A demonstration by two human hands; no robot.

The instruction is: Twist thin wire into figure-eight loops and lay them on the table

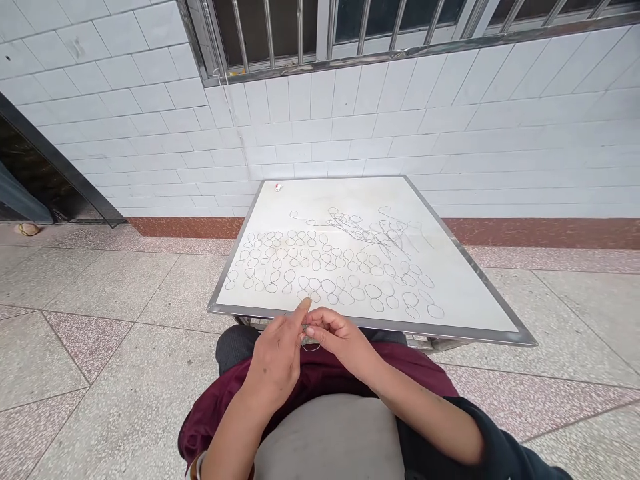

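Observation:
My left hand [280,347] and my right hand [334,333] meet just in front of the table's near edge. A thin wire loop [311,348] hangs between their fingertips, and both hands pinch it. The left index finger points up toward the table. Rows of thin wire pieces bent into double loops [314,285] lie on the near and left part of the white tabletop. Behind them to the right sits a loose tangle of longer wires [373,233].
The white table [470,300] has a metal rim and stands against a tiled wall [310,143]. A small white and red item [278,187] lies at its far left corner. A barred window [350,30] is above. A dark doorway [30,173] opens at the left.

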